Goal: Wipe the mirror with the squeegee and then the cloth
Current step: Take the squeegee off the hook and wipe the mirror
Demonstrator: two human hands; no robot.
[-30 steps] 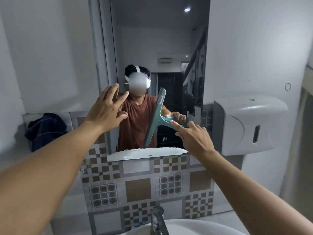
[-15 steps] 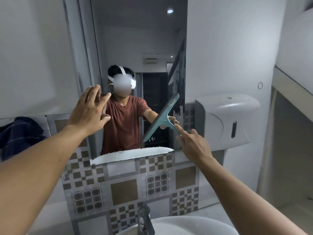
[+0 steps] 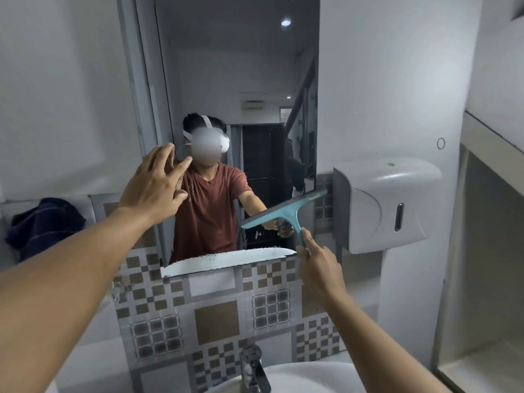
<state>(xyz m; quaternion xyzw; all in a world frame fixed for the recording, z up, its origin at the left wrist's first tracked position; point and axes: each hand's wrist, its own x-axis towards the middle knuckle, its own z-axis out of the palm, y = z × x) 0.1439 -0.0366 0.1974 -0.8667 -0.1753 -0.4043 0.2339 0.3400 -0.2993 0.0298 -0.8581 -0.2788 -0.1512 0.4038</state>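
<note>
Glossy glass mirror [image 3: 255,80], teal plastic squeegee [image 3: 286,212], chrome faucet [image 3: 252,370].

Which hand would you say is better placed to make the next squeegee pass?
The right hand: it already grips the squeegee against the mirror. The left hand is open, empty.

White wall dispenser [image 3: 385,202] at right; patterned tile backsplash [image 3: 215,316] w/ chrome faucet [image 3: 252,370] over white basin [image 3: 306,378]; dark garment [image 3: 42,225] at left.
</note>
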